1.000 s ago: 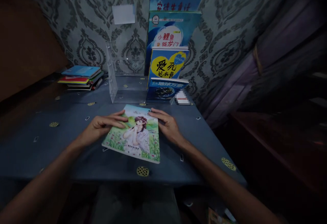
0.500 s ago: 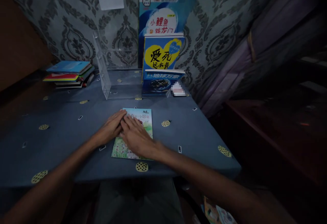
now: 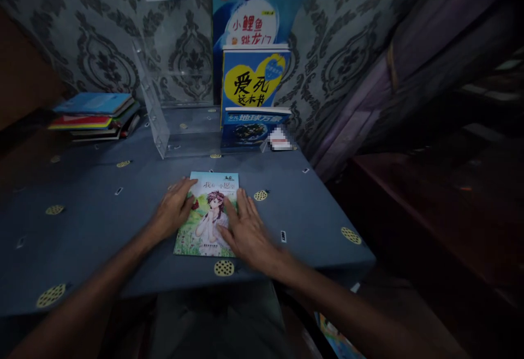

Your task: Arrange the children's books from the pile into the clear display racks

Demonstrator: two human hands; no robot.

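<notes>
Book: illustrated paperback (image 3: 208,214) with a girl among flowers on its cover, lying flat and closed on the surface (image 3: 102,222), near the near edge and about midway between left and right.
Long axis: runs near to far, title end toward the far side, the whole book turned only slightly off square.
Left hand (image 3: 174,211): flat, fingers spread, resting on the book's left edge and upper left corner; it clamps nothing.
Right hand (image 3: 245,233): flat, fingers spread and pointing far-left, covering the book's near right corner and part of the right edge; it holds nothing either.
Relation: book lies directly between the two hands and under both; each hand touches its own side, so neither is clearly nearer.
Acrylic stand (image 3: 164,113): clear, stepped, on the far part of the surface, its left half bare.
Standing books (image 3: 251,81): three blue-covered ones stepped in the stand's right half, tallest at the far wall.
Stack of books (image 3: 96,116): flat pile at the far left, well apart from the hands.
Surface cover: blue-grey cloth with small yellow dotted rounds.
Wall: grey damask paper, a white note at the top.
</notes>
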